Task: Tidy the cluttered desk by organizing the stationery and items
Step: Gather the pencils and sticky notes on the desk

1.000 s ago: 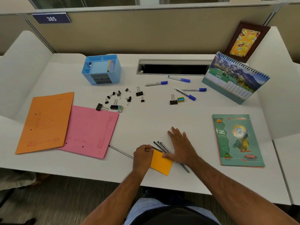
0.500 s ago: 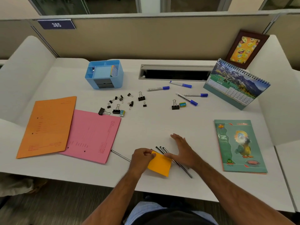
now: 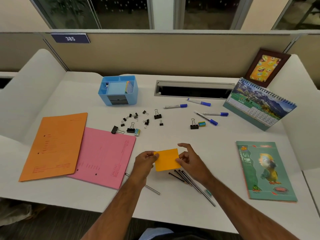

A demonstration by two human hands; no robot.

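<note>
Both hands pinching orange sticky pad (image 3: 167, 159), left hand (image 3: 145, 161), right hand (image 3: 190, 160), pencils (image 3: 186, 177) partly hidden beneath right wrist

Under the right hand (image 3: 191, 161), the black pencils (image 3: 183, 176) are partly hidden; the left forearm (image 3: 131, 191) crosses a thin metal rod (image 3: 153, 190).

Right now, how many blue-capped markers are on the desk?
4: two below the cable slot, two crossing near the calendar. None seems hidden.
</note>
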